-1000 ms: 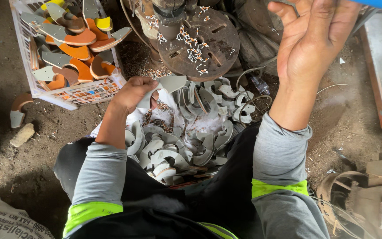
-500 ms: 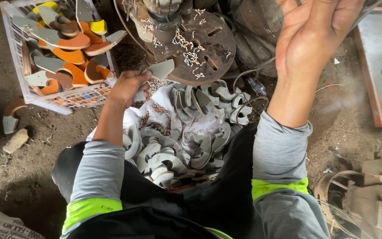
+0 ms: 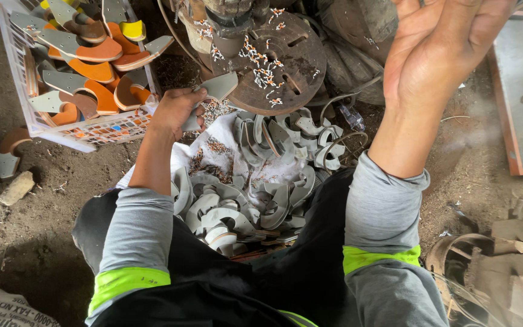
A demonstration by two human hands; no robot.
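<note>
My left hand (image 3: 175, 110) grips a flat grey curved piece (image 3: 218, 88) and holds it just left of a round rusty metal disc (image 3: 289, 72) strewn with small shavings. My right hand (image 3: 440, 42) is raised high at the upper right, palm toward me, fingers loosely apart, holding nothing. Between my knees lies a heap of several similar grey curved pieces (image 3: 255, 194) on a white cloth (image 3: 210, 154).
A white plastic crate (image 3: 101, 130) at the upper left holds several grey and orange curved pieces. A loose piece (image 3: 8, 154) and a stone (image 3: 16, 188) lie on the dirt floor at left. A board with cut shapes (image 3: 519, 97) sits at right; scrap (image 3: 503, 266) lower right.
My left hand lifted a grey piece out of the heap and carried it up toward the metal disc. My right hand stayed raised.
</note>
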